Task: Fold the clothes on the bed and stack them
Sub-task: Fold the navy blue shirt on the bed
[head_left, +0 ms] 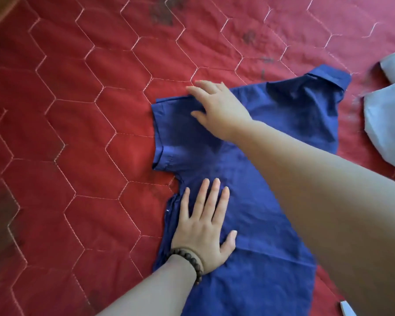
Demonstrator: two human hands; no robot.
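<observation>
A dark blue short-sleeved shirt (255,201) lies spread on the red quilted bed cover (66,133), collar toward the upper right and one sleeve pointing left. My left hand (205,226), with a bead bracelet on the wrist, presses flat on the shirt's body near its left edge, fingers spread. My right hand (217,106) reaches across and rests flat on the sleeve near its upper edge, fingers apart, gripping nothing.
A light blue garment (390,115) lies at the right edge of the view, apart from the shirt. A small pale corner of something (347,312) shows at the bottom right. The red cover stretches out to the left and beyond the shirt.
</observation>
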